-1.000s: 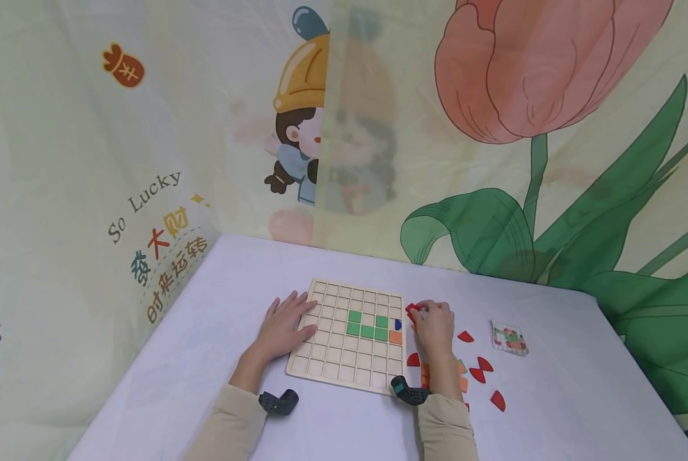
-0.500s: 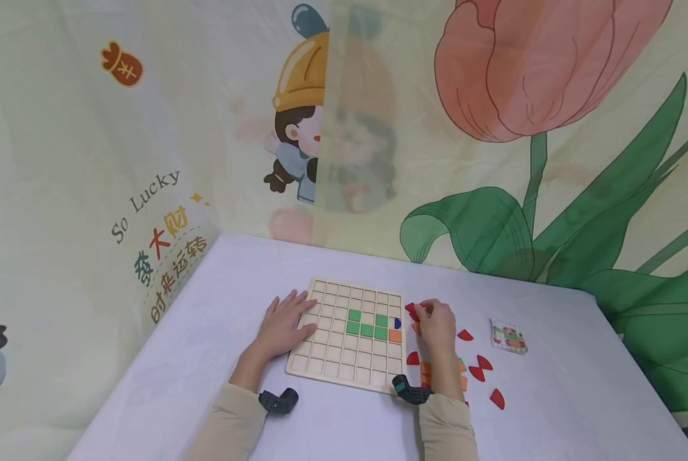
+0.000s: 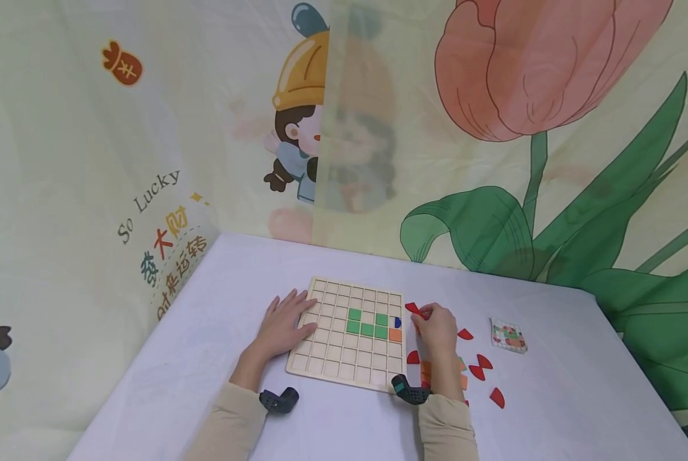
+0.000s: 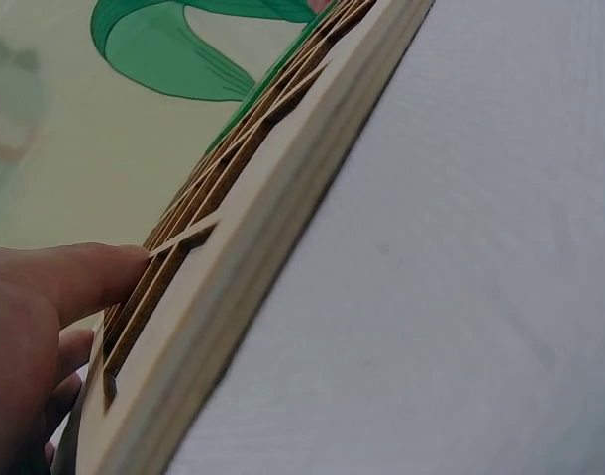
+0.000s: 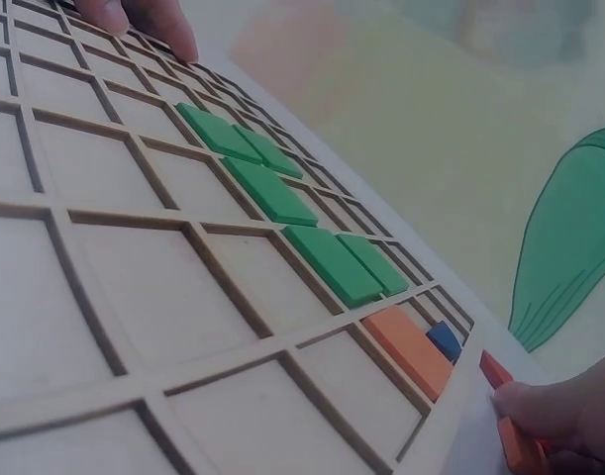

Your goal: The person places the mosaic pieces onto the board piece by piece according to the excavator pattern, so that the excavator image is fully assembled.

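The wooden grid board [image 3: 349,333] holds five green tiles [image 3: 367,324], an orange tile [image 3: 395,335] and a blue piece [image 3: 398,323] (right edge cells). The right hand [image 3: 437,328] pinches a red piece [image 3: 414,308] beside the board's right edge; the left hand [image 3: 283,325] rests flat, fingers relaxed, on its left edge.

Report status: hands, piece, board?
Left hand flat on board edge. Right hand pinches red piece beside board. Five green tiles, one orange, one blue placed.

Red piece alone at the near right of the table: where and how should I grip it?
Pinch the red piece across its narrow width, coming from straight above. It lies flat on the table with bare cloth all round, so nothing blocks the fingers.
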`<state>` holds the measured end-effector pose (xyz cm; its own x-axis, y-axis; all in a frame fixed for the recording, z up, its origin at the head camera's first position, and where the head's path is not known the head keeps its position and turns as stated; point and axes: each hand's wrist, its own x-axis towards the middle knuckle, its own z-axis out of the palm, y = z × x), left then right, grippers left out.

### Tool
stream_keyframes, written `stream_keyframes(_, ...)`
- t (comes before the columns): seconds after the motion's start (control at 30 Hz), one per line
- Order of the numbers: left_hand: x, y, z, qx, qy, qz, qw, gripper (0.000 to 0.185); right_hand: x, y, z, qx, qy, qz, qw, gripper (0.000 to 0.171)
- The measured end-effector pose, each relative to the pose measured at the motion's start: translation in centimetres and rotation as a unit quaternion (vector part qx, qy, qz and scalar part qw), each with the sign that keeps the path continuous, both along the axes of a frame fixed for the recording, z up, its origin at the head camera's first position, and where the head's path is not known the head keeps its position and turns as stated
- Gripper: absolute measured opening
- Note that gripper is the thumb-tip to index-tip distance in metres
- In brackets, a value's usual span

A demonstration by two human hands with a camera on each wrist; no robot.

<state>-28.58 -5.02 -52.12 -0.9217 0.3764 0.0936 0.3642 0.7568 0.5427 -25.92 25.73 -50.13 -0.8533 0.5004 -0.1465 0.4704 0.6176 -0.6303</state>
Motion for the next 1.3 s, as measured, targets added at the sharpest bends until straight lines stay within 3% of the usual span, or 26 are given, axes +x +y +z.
stream_keyframes(0.4, 0.1, 0.0, 0.0, 0.001, 0.001, 0.002, 1.0, 0.055, 0.2, 0.6, 0.1, -0.013, 0.003, 0.008, 1.0, 0.02)
stream_keyframes(0.67, 0.0, 0.0, -0.2, 0.002, 0.001, 0.003, 1.0, 0.054, 0.4, 0.6, 0.5, -0.012, -0.038, 0.019, 0.999, 0.033)
stream_keyframes(0.87, 0.0, 0.0, -0.3, 0.0, 0.005, 0.003, 1.0, 0.055, 0.9, 0.6, 1.0, 0.019, -0.054, 0.009, 0.998, 0.028)
stream_keyframes(1.17, -0.1, 0.1, -0.2, -0.001, 0.0, 0.003, 1.0, 0.055, 1.4, 1.4, 1.2, 0.007, -0.071, 0.038, 0.997, 0.038)
stream_keyframes(1.3, -0.1, 0.1, -0.2, -0.001, 0.0, 0.003, 1.0, 0.055, 1.2, 1.5, 1.0, 0.006, -0.073, 0.047, 0.996, 0.034)
